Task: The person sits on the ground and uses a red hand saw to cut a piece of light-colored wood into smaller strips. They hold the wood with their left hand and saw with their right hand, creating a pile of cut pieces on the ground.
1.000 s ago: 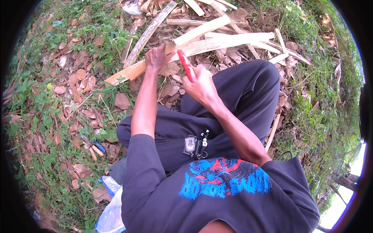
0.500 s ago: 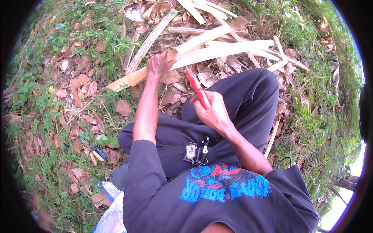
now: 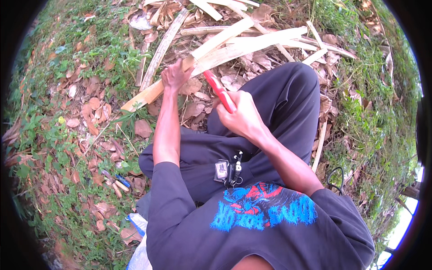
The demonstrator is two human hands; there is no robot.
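My left hand [image 3: 175,75] is closed around pale, flat wooden strips. One long strip [image 3: 252,46] runs from its grip out to the far right. A shorter strip [image 3: 222,38] lies just above that one, and a yellowish end [image 3: 144,96] sticks out at the lower left. In my right hand [image 3: 240,114] is a slim red-handled tool [image 3: 218,90], the fingers wrapped round its near part. Its far end points up and left, close to the long strip's lower edge. I cannot make out its working end or whether it touches the wood.
More strips [image 3: 164,49] lie ahead among dry leaves [image 3: 193,110]. Tools with wooden and blue handles [image 3: 120,183] rest in the grass on the left, near a white-and-blue sack [image 3: 140,252]. My bent knee [image 3: 299,78] rises on the right. Keys and a badge [image 3: 221,171] hang at my lap.
My right hand and the red-handled tool have shifted up and left in the picture. The whole view has also shifted a little; my left hand keeps its grip on the strips.
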